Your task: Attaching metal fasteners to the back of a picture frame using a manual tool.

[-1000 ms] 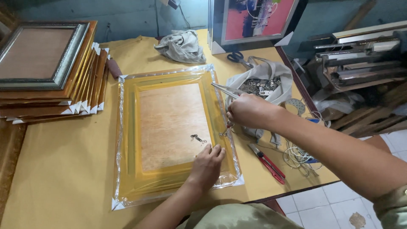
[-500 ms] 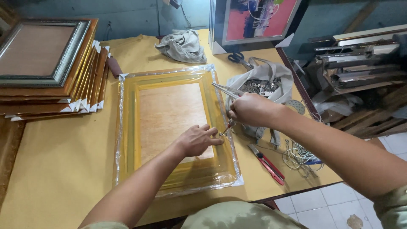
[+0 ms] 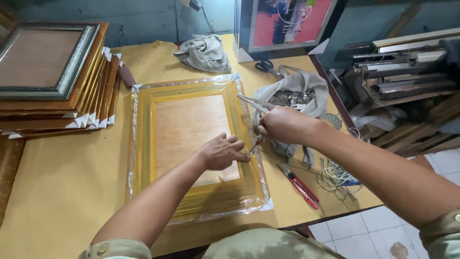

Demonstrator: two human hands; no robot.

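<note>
gold frame (image 3: 191, 148) under 2 hands

The table (image 3: 62, 192) is covered in a plain mustard-yellow sheet. The wrapped frame (image 3: 143, 158) is seen in golden yellow under clear, glinting plastic, with a pale orange-brown wood-grain backing board (image 3: 187, 129) at its middle. The stack of frames (image 3: 91, 91) is edged in gold and brown with white corner guards, and the top frame (image 3: 72, 72) is bordered in patterned grey-silver around a dull brown panel. The utility knife (image 3: 299, 184) is coloured red and black. The crumpled cloth (image 3: 203, 52) is grey. The picture (image 3: 287, 21) is painted in pink, blue and white.
</note>
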